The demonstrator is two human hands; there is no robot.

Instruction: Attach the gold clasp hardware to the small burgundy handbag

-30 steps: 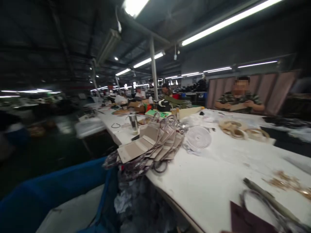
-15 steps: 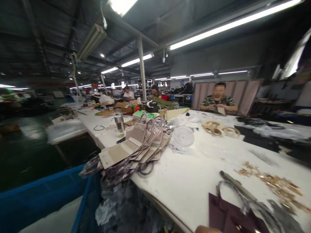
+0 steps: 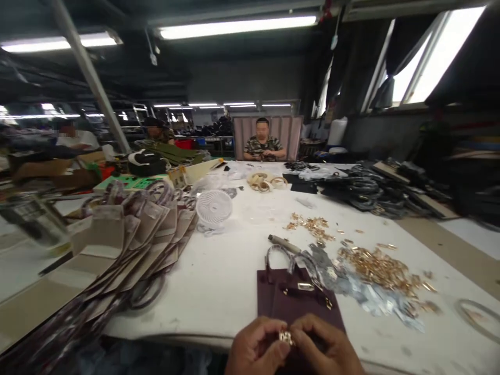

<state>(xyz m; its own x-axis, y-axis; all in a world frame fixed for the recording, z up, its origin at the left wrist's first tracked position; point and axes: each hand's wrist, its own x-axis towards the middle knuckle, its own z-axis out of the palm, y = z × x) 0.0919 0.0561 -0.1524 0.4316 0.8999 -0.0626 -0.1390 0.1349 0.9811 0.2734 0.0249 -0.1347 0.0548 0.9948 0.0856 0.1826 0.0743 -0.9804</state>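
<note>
At the bottom edge, my left hand (image 3: pixel 255 346) and my right hand (image 3: pixel 326 349) meet, fingers pinched together on a small gold metal fitting (image 3: pixel 286 338). Right behind them a dark maroon bag piece (image 3: pixel 297 299) with a patterned handle lies flat on the white table (image 3: pixel 219 281). A heap of gold fittings (image 3: pixel 377 265) and clear wrappers sits just right of it. A smaller scatter of gold fittings (image 3: pixel 312 225) lies further back.
A stack of beige bag panels with patterned handles (image 3: pixel 128 239) covers the table's left. A small white fan (image 3: pixel 213 208) stands mid-table, tape rolls (image 3: pixel 265 181) beyond. Black straps (image 3: pixel 367 190) pile at right. A person in camouflage (image 3: pixel 263 147) sits at the far end; others work at left.
The view has swung right and down from the hall to the table in front of me. Both my hands have come into view, pinched on a gold fitting.
</note>
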